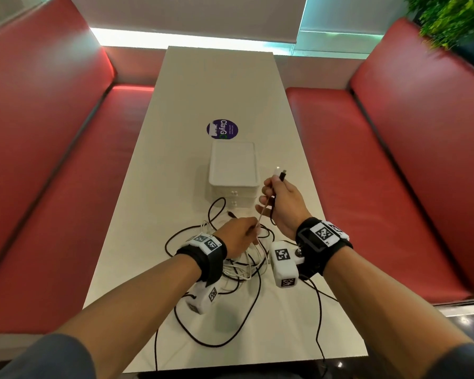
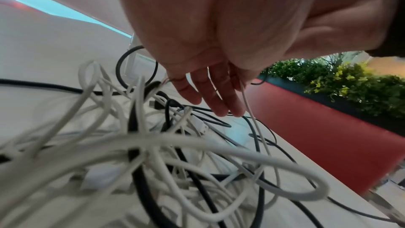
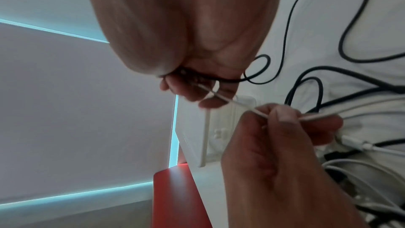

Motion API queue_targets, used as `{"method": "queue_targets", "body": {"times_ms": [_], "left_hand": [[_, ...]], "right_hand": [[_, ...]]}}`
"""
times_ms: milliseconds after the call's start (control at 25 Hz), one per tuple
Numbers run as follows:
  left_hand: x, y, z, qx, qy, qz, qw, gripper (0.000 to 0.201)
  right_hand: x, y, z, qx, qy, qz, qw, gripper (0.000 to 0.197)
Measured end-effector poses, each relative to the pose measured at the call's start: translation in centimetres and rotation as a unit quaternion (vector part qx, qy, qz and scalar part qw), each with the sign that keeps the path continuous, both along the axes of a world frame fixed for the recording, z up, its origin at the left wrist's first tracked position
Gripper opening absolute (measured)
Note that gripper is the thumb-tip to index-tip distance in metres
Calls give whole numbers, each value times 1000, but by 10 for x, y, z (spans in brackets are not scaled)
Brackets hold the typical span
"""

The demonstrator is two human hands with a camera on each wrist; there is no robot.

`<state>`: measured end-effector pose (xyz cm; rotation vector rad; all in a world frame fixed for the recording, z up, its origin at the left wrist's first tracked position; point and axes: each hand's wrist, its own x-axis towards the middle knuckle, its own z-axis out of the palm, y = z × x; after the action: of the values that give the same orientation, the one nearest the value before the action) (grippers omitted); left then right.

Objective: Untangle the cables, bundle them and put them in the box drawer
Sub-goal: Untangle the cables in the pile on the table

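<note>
A tangle of white and black cables (image 1: 241, 258) lies on the white table (image 1: 219, 86) in front of me. My right hand (image 1: 278, 198) is raised and grips the ends of a white cable (image 1: 277, 170) and a black cable (image 1: 283, 175), whose plugs stick up above the fist. A taut stretch of the white cable (image 3: 228, 100) runs down to my left hand (image 1: 244, 231), which pinches it between thumb and forefinger (image 3: 282, 115) just above the pile. The white drawer box (image 1: 233, 168) stands shut behind the hands.
A round purple sticker (image 1: 222, 129) sits on the table beyond the box. Red bench seats (image 1: 367, 160) flank the table on both sides. Green plants (image 1: 454, 20) stand at the far right. One black cable loop (image 1: 211, 337) trails toward the table's near edge.
</note>
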<state>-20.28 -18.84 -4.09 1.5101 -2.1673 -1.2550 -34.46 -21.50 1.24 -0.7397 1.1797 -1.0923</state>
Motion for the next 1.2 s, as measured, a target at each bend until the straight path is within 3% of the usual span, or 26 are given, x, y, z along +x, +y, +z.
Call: {"method": "queue_targets", "body": {"times_ms": [160,200,240,280,320,360,400,440,520,600,680,760,840,920,960,1000,1040,1120,1160,1200], "left_hand": [[-1,5,-2,-26,-77,-37,996,19],[2,6,-5,-28,-97,-32,994,18],[6,6,-6,-27,-101,-17,994,18],[9,4,-9,-26,-91,4,995,18],[11,2,-8,-30,-70,22,997,19],[11,-1,-6,-34,-47,32,998,22],[10,-4,-2,-38,-28,34,998,24],[8,-7,0,-39,-17,31,999,27],[10,-9,-1,-52,-32,9,998,29],[17,-8,-9,-81,-80,-16,993,28],[22,-5,-12,-89,-99,-8,991,27],[21,-3,-7,-100,-121,3,988,28],[23,-1,-6,-90,-175,-27,980,29],[34,5,-13,-50,-206,-67,975,29],[40,6,-17,-38,-200,-68,977,29],[45,7,-18,-35,-190,-64,979,29],[46,6,-18,-36,-178,-49,982,29],[40,-1,-11,-33,-154,-13,987,32],[35,-4,-6,-23,-129,8,991,36],[32,-7,-3,-15,-105,26,994,41]], "right_hand": [[-5,-7,3,22,-14,-47,999,27],[-9,-8,7,15,9,-26,1000,28],[-14,-9,10,-9,89,19,996,29],[-20,-8,11,-53,236,97,966,30],[-23,-5,13,-100,396,189,893,30],[-23,-1,9,-134,514,272,802,29],[-22,3,4,-145,576,330,733,27],[-20,7,0,-140,595,363,703,27],[-17,8,-2,-130,601,395,682,29],[-20,2,7,-119,573,403,703,28],[-28,-6,12,-107,510,361,773,27],[-32,-11,8,-72,419,277,862,26],[-37,-17,9,-41,263,140,954,24],[-48,-27,24,-31,138,25,990,26],[-55,-32,32,-41,147,20,988,26],[-59,-34,36,-54,214,49,974,25],[-58,-33,34,-60,310,104,943,25],[-44,-21,17,-60,472,235,847,28],[-31,-13,4,-66,513,289,805,30],[-18,-4,-7,-69,530,321,782,34]]}}
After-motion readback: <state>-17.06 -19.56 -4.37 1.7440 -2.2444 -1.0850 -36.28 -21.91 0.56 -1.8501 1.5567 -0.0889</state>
